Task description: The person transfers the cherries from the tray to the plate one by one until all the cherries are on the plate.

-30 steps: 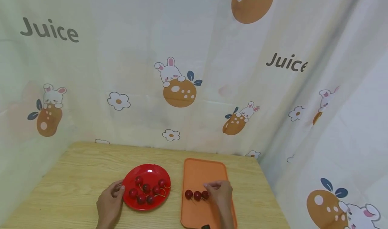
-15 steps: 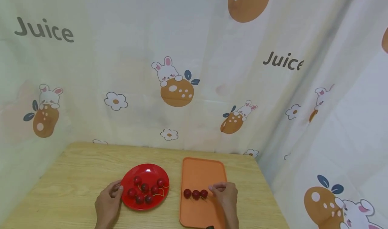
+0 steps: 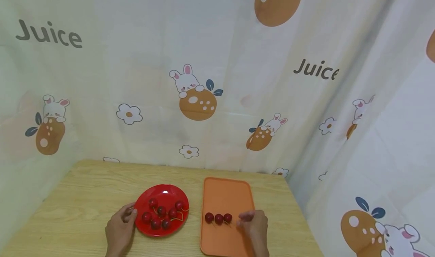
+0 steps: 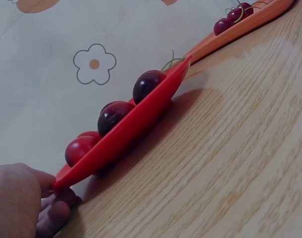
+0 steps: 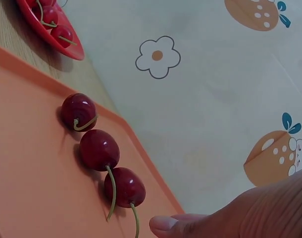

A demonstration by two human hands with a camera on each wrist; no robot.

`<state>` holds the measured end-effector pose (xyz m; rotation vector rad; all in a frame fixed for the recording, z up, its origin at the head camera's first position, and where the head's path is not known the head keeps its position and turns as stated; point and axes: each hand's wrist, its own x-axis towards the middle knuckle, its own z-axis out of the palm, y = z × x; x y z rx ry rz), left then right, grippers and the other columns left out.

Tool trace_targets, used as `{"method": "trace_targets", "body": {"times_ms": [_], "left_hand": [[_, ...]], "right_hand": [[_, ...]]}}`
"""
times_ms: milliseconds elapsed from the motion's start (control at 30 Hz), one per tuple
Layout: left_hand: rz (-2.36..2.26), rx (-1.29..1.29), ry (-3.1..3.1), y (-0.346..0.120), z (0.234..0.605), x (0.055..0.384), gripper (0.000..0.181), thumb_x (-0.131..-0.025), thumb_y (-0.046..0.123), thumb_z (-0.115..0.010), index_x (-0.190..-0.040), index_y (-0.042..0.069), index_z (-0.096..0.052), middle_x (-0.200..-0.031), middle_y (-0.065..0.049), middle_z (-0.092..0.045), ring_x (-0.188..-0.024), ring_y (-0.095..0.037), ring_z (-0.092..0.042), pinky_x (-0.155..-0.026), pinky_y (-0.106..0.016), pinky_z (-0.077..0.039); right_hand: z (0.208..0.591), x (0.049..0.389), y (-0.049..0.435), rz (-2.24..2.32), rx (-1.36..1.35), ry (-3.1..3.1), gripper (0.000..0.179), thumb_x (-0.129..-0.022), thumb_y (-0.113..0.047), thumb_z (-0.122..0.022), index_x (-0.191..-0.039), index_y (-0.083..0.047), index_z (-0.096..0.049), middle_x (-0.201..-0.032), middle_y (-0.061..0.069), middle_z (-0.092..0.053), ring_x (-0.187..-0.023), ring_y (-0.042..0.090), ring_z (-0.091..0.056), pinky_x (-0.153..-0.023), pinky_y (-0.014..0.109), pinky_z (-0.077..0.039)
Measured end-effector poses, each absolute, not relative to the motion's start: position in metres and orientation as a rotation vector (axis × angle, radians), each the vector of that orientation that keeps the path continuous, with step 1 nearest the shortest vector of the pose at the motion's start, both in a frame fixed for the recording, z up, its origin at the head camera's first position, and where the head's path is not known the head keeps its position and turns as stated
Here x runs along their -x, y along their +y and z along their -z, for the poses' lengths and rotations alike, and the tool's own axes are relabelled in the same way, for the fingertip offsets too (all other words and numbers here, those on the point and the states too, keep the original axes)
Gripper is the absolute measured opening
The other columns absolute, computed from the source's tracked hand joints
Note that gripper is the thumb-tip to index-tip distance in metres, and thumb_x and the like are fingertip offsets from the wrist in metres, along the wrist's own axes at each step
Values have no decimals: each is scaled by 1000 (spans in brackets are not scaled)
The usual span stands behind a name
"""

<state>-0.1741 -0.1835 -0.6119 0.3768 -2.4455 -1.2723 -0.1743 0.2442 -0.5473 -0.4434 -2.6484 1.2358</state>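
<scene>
My left hand [image 3: 119, 228] pinches the near-left rim of a red plate [image 3: 176, 228], thumb on top and fingers underneath in the left wrist view. Several dark red cherries [image 3: 155, 223] with green stems lie on the plate. On an orange tray [image 3: 227, 191] three more cherries [image 3: 219, 219] sit in a row, close together. Just right of that row is my right hand [image 3: 256, 228], low over the tray with nothing visible in its grasp. The right wrist view shows its thumb [image 5: 163, 223] beside the nearest cherry's stem [image 5: 135, 218], apart from it.
The wooden table [image 3: 102, 181] carries both plate and tray, with a narrow strip of wood between them. A printed curtain [image 3: 149, 79] with rabbits and flowers hangs behind the table and along its sides.
My right hand has drawn back rightward from the cherry at the right end of the row, which now shows fully. The left hand stays on the plate. The head view has shifted slightly.
</scene>
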Motion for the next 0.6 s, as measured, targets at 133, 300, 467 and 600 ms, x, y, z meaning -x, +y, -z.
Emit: {"method": "trace_targets", "body": {"times_ms": [133,300,467,600], "left_hand": [[1282,-378,-2453,-184,611,174,34,-107,16,-69,-138,3,-72,-122,-22,-81,-87,-22,-79,-84,-38,-50],[1272,-392,-2460,-184,610,175,34,-107,16,-69,-138,3,-72,-122,-22,-81,-87,-24,-79,-82,-36,-50],[1282,-395,-2454,-183,610,174,34,-107,15,-69,-138,3,-72,-122,-23,-80,-88,-25,-79,-84,-39,-50],[1289,-399,-2458,-183,609,175,34,-107,16,-69,-138,4,-72,-122,-22,-81,-87,-22,-79,-84,-37,-49]], "right_hand": [[550,174,244,-1237,481,-2662,20,-73,10,-93,-85,-2,-83,-79,9,-81,-72,18,-73,-78,45,-60],[554,175,243,-1250,510,-2688,19,-72,10,-93,-83,-3,-83,-77,8,-80,-73,18,-73,-77,42,-59],[559,175,241,-1256,532,-2723,20,-72,10,-93,-81,-3,-82,-77,8,-81,-80,24,-75,-86,51,-58],[562,177,240,-1248,596,-2750,19,-74,10,-92,-80,-5,-82,-78,6,-80,-83,25,-75,-90,54,-57]]}}
